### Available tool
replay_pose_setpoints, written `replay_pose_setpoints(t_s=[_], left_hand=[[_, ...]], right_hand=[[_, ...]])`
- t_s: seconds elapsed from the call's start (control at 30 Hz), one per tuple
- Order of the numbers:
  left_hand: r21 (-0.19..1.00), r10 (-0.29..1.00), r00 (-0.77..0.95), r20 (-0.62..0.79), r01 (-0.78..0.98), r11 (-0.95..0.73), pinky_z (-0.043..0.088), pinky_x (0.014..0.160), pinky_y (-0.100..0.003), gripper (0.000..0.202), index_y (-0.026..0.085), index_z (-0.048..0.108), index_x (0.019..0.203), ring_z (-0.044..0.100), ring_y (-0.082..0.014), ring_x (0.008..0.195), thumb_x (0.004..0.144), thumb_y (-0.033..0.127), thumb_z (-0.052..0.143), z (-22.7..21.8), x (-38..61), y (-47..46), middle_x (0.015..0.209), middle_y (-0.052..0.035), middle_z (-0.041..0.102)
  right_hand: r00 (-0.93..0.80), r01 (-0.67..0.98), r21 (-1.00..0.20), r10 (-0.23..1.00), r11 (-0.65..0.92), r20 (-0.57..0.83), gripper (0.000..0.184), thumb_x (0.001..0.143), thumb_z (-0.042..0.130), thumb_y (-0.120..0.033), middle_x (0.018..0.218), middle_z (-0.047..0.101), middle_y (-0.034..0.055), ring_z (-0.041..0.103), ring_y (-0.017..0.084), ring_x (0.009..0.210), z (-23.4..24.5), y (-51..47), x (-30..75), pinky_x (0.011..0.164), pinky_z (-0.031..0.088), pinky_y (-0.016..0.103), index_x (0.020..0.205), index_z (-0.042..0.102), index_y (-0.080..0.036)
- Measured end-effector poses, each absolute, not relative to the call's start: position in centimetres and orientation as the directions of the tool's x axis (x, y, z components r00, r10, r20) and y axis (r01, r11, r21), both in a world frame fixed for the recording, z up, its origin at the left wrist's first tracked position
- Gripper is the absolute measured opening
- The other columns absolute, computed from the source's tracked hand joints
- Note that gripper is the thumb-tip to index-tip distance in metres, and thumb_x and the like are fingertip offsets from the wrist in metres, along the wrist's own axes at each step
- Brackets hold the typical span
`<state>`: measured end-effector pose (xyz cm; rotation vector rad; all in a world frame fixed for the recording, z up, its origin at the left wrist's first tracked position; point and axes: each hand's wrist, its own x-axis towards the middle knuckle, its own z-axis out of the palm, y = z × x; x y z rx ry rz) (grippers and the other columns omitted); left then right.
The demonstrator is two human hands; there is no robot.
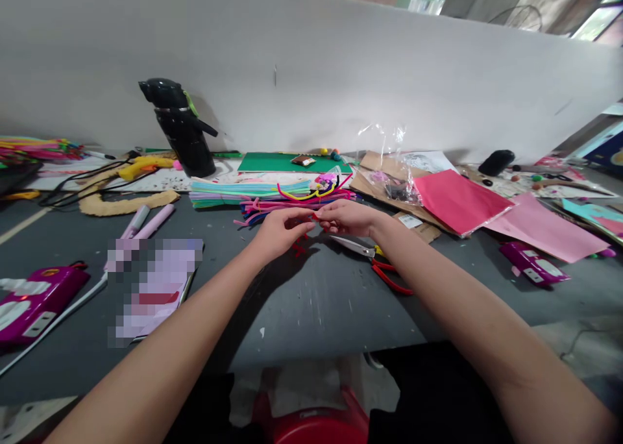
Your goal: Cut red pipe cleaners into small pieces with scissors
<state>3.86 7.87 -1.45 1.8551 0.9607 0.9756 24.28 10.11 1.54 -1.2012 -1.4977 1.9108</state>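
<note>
My left hand [278, 234] and my right hand [346, 216] meet over the middle of the grey table, fingertips pinched together. Between them is a small red fuzzy piece [315, 217], which looks like pipe cleaner. Below my left fingers, more red fuzzy bits [300, 250] show; whether they join the held piece I cannot tell. Scissors [359, 246] with red and yellow handles lie beside my right wrist, blades pointing left. Just beyond my hands are bundles of pipe cleaners, pale green and blue ones [219, 191] and pink and dark blue ones [292, 203].
A black flask [182, 129] stands by the white partition [311, 74]. To the left are a purple power strip [43, 301], a lilac packet [163, 288] and a lilac hot tool [153, 223]. On the right lie red sheets [462, 200], pink paper [545, 230] and another purple power strip [533, 264].
</note>
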Motion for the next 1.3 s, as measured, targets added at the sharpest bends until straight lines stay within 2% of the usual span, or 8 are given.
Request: replay_pose_setpoints(t_s=[0.2,0.4,0.57,0.77,0.93,1.1,1.2,1.3], left_hand=[[0.874,0.894,0.335,0.299,0.280,-0.397,0.052,0.074,-0.031,0.029,0.014,0.074,0.092,0.068,-0.0203,0.079,0.080,0.039,0.066,-1.5,4.0,7.6,0.086,-0.0077,0.074],[0.903,0.911,0.369,0.182,0.304,-0.303,0.048,0.058,-0.027,0.035,0.013,0.068,0.081,0.061,-0.0165,0.062,0.080,0.047,0.065,-0.9,4.2,7.2,0.070,-0.0055,0.068],[0.940,0.887,0.458,0.065,0.271,-0.209,0.045,0.052,-0.026,0.032,0.016,0.055,0.081,0.056,-0.0140,0.056,0.085,0.048,0.056,-1.3,4.5,7.1,0.069,-0.0020,0.062],[0.739,0.937,0.336,0.094,0.607,-0.292,0.042,0.059,-0.028,0.020,0.020,0.050,0.079,0.056,-0.0176,0.061,0.090,0.034,0.042,-1.2,2.6,7.5,0.067,-0.0022,0.060],[0.379,0.977,-0.099,0.189,0.925,0.021,0.044,0.069,-0.038,0.029,0.021,0.055,0.087,0.062,-0.0300,0.081,0.092,0.042,0.036,-0.2,-3.0,8.7,0.085,-0.0124,0.066],[0.421,0.852,-0.099,0.514,0.894,-0.150,0.047,0.080,-0.033,0.017,0.018,0.058,0.096,0.063,-0.0217,0.083,0.084,0.026,0.050,-0.2,-6.8,9.3,0.095,-0.0082,0.066],[0.400,0.827,-0.024,0.562,0.883,-0.247,0.047,0.085,-0.031,0.015,0.018,0.063,0.080,0.061,-0.0215,0.091,0.082,0.032,0.057,-0.5,-6.4,8.9,0.096,-0.0077,0.066],[0.396,0.869,0.041,0.493,0.879,-0.266,0.047,0.084,-0.032,0.036,0.020,0.061,0.062,0.062,-0.0212,0.090,0.087,0.044,0.053,-0.6,-5.3,8.4,0.091,-0.0065,0.067]], right_hand=[[-0.511,0.182,-0.932,0.780,-0.313,-0.362,0.023,0.080,0.070,-0.033,0.062,0.049,-0.0041,0.043,0.005,0.048,1.3,8.7,23.4,0.043,0.026,0.018,0.075,0.058,-0.014],[-0.478,0.179,-0.963,0.838,-0.200,-0.263,0.031,0.084,0.066,-0.043,0.061,0.045,-0.0050,0.040,0.005,0.047,1.4,7.4,23.2,0.044,0.027,0.018,0.075,0.056,-0.015],[-0.444,0.248,-0.962,0.869,-0.115,-0.218,0.028,0.090,0.057,-0.039,0.062,0.046,-0.0043,0.043,0.006,0.048,1.4,6.8,22.9,0.044,0.029,0.019,0.074,0.052,-0.016],[-0.449,0.328,-0.944,0.873,-0.038,-0.191,0.032,0.089,0.058,-0.043,0.059,0.048,-0.0045,0.045,0.007,0.048,1.6,6.9,24.1,0.045,0.033,0.020,0.071,0.050,-0.017],[-0.600,0.609,-0.761,0.759,0.226,-0.255,0.018,0.085,0.062,-0.032,0.069,0.065,0.0009,0.059,0.011,0.057,1.8,6.7,24.9,0.055,0.043,0.021,0.082,0.065,-0.015],[-0.413,0.802,-0.518,0.903,0.297,-0.121,0.019,0.077,0.063,-0.011,0.093,0.073,0.0058,0.066,0.017,0.081,1.9,8.5,23.0,0.070,0.045,0.023,0.093,0.072,-0.016],[-0.305,0.852,-0.464,0.950,0.241,-0.068,0.013,0.082,0.063,-0.022,0.093,0.073,0.0092,0.066,0.022,0.088,1.7,10.5,20.9,0.073,0.046,0.026,0.089,0.072,-0.015],[-0.159,0.903,-0.411,0.986,0.123,-0.054,0.034,0.083,0.063,-0.045,0.089,0.071,0.0156,0.067,0.028,0.086,1.2,12.0,19.0,0.072,0.048,0.032,0.085,0.070,-0.012]])
